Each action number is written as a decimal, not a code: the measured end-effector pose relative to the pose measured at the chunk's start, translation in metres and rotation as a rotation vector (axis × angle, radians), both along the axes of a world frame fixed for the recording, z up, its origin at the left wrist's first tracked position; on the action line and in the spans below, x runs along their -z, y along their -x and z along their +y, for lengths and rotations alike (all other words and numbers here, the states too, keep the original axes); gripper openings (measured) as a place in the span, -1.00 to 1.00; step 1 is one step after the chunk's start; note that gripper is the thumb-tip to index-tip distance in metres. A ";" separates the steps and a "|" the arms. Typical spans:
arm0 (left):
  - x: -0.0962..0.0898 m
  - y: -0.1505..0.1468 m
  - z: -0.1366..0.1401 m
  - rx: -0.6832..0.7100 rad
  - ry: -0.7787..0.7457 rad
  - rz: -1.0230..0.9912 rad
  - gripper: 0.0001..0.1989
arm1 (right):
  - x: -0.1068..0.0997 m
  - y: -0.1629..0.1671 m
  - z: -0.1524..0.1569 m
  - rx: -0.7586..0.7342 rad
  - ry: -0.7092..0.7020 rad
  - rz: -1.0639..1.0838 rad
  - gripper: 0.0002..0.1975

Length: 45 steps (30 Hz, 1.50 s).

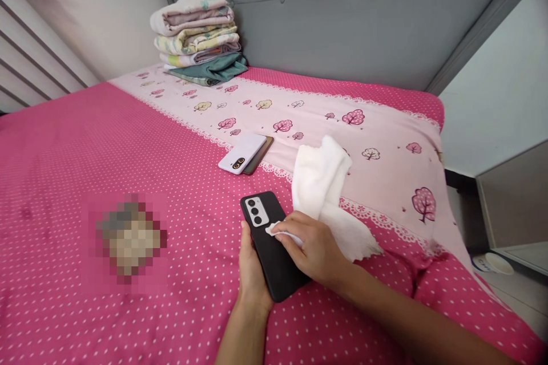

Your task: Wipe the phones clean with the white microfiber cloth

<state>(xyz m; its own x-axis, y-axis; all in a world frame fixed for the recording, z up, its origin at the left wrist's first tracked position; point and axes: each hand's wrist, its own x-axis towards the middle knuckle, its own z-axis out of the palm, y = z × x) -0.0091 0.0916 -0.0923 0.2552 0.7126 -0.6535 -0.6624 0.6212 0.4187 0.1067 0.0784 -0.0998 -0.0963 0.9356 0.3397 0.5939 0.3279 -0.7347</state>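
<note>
A black smartphone lies back side up in my left hand, whose fingers wrap its left edge and lower part. Its pale camera block with several lenses faces me at the top. My right hand is closed around a small piece of white tissue, which presses on the phone's back just below the cameras. Beyond my right hand, a larger crumpled white cloth is spread on the bed. Farther off, a lilac phone rests partly over a darker brown phone.
The bed has a pink dotted sheet with a tree-print band. A stack of folded blankets stands against the grey padded headboard. At left lies a blurred-out object. A white tub is on the floor at right.
</note>
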 end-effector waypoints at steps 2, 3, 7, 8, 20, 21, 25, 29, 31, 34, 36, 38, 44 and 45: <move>0.000 -0.001 0.000 -0.005 -0.002 -0.002 -0.51 | 0.000 0.000 0.000 0.001 -0.001 -0.001 -0.80; -0.001 -0.001 0.000 -0.006 0.000 -0.004 -0.52 | 0.000 0.000 0.000 0.001 0.001 -0.002 -0.80; 0.000 0.000 0.000 -0.008 0.007 -0.017 -0.52 | 0.001 0.000 0.000 0.002 0.002 -0.006 -0.80; 0.000 0.000 0.000 -0.003 0.007 -0.017 -0.51 | 0.001 0.000 0.000 0.003 -0.001 -0.007 -0.80; 0.001 0.000 0.001 0.000 0.002 0.008 -0.51 | 0.000 0.001 0.000 0.004 0.003 0.001 -0.80; 0.001 0.000 0.000 -0.002 0.001 0.006 -0.51 | 0.000 0.001 -0.001 0.005 -0.002 -0.001 -0.80; 0.000 -0.001 0.000 -0.011 0.004 0.003 -0.52 | 0.000 0.000 -0.001 0.006 -0.010 -0.007 -0.80; -0.001 0.000 0.000 -0.007 0.003 0.018 -0.52 | 0.000 0.001 -0.001 0.003 -0.009 0.005 -0.80; -0.001 0.000 0.000 0.003 -0.001 0.029 -0.51 | 0.000 0.001 -0.001 0.003 -0.003 0.007 -0.80; -0.001 0.000 0.001 0.006 -0.006 0.036 -0.51 | 0.000 0.001 -0.001 0.003 0.008 0.003 -0.80; 0.000 0.000 0.001 0.007 -0.004 0.037 -0.51 | 0.000 0.000 -0.001 0.000 0.010 0.002 -0.80; -0.001 0.000 0.000 0.009 -0.001 0.034 -0.51 | 0.001 0.000 -0.001 -0.001 0.008 0.003 -0.80; -0.002 0.000 -0.001 0.007 0.000 0.024 -0.51 | 0.001 0.000 -0.002 0.001 0.013 0.006 -0.79; -0.002 0.000 -0.001 0.007 -0.002 0.025 -0.52 | 0.001 0.001 -0.002 0.003 0.016 0.006 -0.80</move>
